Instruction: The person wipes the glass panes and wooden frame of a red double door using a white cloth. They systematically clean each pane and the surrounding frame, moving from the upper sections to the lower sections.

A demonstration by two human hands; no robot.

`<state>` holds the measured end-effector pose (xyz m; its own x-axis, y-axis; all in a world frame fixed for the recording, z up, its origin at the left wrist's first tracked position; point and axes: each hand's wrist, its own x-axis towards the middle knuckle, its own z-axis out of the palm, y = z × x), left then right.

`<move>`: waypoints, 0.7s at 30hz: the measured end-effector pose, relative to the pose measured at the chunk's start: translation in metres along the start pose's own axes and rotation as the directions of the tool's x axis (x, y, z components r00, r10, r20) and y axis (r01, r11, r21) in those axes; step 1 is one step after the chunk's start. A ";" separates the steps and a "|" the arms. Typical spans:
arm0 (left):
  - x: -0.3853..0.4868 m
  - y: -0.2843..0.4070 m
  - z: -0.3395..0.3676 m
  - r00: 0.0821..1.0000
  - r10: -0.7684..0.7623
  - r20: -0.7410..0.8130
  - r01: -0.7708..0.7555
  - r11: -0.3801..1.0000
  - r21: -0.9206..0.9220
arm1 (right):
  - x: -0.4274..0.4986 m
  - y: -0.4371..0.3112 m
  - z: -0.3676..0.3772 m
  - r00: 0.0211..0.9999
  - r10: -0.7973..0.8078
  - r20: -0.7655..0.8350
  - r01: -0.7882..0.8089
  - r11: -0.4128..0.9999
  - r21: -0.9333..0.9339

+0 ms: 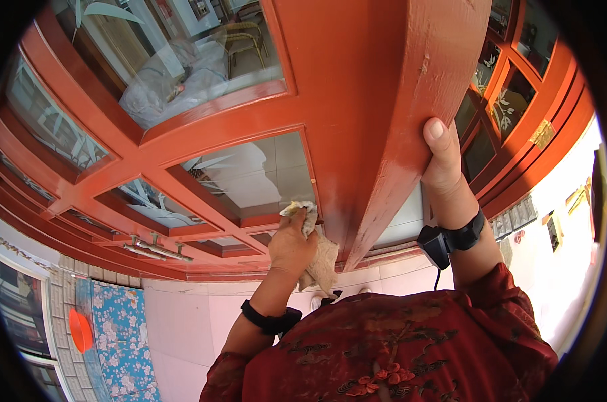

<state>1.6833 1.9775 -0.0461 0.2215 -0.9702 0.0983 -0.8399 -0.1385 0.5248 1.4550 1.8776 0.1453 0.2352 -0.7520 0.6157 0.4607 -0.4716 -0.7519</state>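
My left hand (pixel 292 247) is closed on a beige cloth (pixel 323 256), whose loose end hangs down beside the wrist. The cloth's upper part touches or lies very near the lower right corner of a glass pane (pixel 253 176) in a red wooden door frame (pixel 223 115). Farther right, my right hand (pixel 444 158) grips the edge of a red-painted upright door edge or post (pixel 414 115), thumb on its near face; the other fingers are hidden behind it. Both wrists wear black straps, the right one with a black device (pixel 434 246).
Metal door handles (pixel 157 249) stick out at the left. An orange basin (pixel 80 330) stands by a blue floral cover (pixel 122 336) at the lower left. More red glazed frames (pixel 524 90) stand at the right. Behind the glass are a chair (pixel 245 45) and plastic-covered items (pixel 172 90).
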 end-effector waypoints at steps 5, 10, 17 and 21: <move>0.005 -0.003 0.007 0.967 -0.026 0.253 0.176 0.787 -0.591 | 0.002 -0.001 0.001 1.000 0.009 -0.007 -0.009 1.000 -0.015; 0.011 -0.008 -0.009 0.969 0.029 0.247 0.057 0.940 -0.337 | 0.001 0.000 0.001 1.000 -0.017 -0.013 0.017 1.000 0.000; 0.024 0.012 -0.039 0.937 0.075 0.340 -0.080 0.997 0.000 | 0.000 0.003 -0.004 1.000 -0.012 -0.009 0.012 1.000 -0.009; 0.021 0.018 -0.047 0.918 0.094 0.384 -0.161 0.976 0.145 | -0.002 0.002 -0.004 0.999 0.027 -0.024 -0.028 0.999 -0.029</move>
<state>1.6957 1.9644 0.0051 -0.0664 -0.9805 -0.1851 -0.9272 -0.0078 0.3744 1.4525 1.8762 0.1415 0.2273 -0.7754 0.5891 0.4293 -0.4632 -0.7754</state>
